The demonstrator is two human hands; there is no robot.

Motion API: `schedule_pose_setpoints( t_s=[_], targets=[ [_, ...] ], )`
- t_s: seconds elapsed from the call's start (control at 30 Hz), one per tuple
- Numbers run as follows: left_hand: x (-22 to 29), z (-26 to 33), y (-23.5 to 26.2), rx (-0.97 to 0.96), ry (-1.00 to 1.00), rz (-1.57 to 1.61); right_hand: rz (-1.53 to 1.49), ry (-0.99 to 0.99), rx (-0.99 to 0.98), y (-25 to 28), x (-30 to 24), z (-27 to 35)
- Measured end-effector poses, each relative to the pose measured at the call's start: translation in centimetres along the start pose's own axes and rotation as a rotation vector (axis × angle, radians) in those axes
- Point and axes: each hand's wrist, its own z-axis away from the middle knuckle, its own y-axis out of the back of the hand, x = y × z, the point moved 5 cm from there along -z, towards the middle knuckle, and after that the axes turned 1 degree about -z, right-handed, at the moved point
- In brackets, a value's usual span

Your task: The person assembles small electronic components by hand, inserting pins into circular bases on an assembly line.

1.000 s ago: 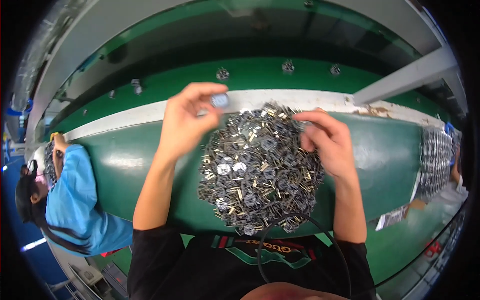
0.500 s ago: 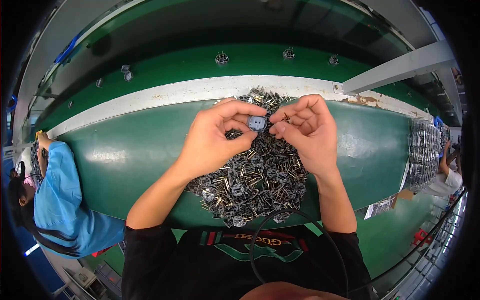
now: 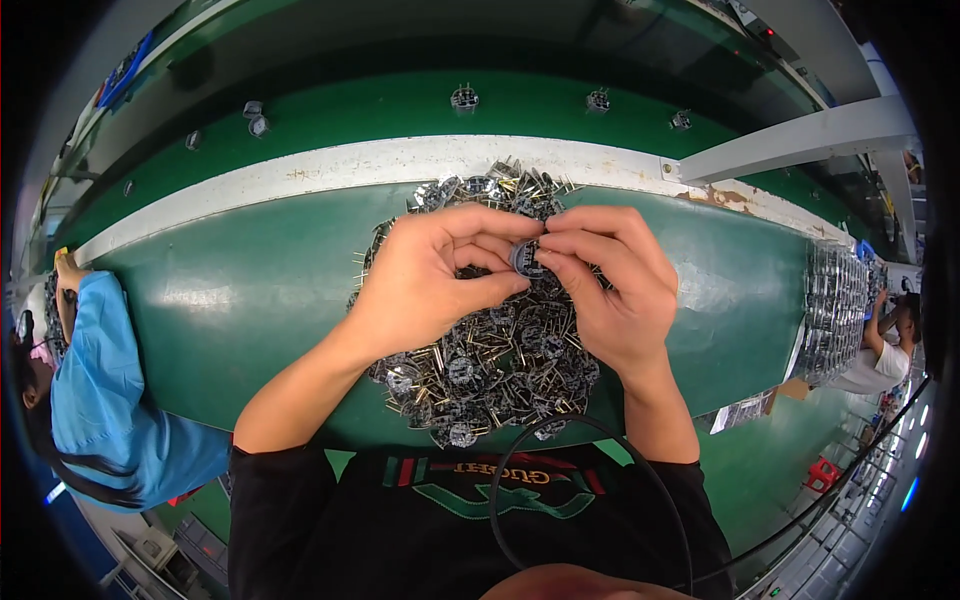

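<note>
A heap of small round metal parts with thin gold pins lies on the green table in front of me. My left hand and my right hand meet above the heap. Together their fingertips pinch one small round part. Both hands hover over the upper half of the heap and hide some of it.
A white strip runs along the table's far edge, with a green belt beyond carrying a few single parts. A person in a blue top sits at my left. Another person works at right beside a dense bed of parts.
My left hand came back from the white strip to the heap. Both hands closed together on one round part and have drawn it lower and nearer to me.
</note>
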Motion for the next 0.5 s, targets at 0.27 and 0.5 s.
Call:
schedule_pose_setpoints(
  t_s=[0.27, 0.5],
  targets=[
    [0.4, 0.4, -0.4, 0.047, -0.057, -0.079, 0.059, 0.010, 0.029, -0.9, -0.1, 0.8],
    [-0.2, -0.4, 2.2, 0.103, 0.004, -0.059, -0.001, 0.022, -0.032, -0.8, 0.5, 0.8]
  ],
)
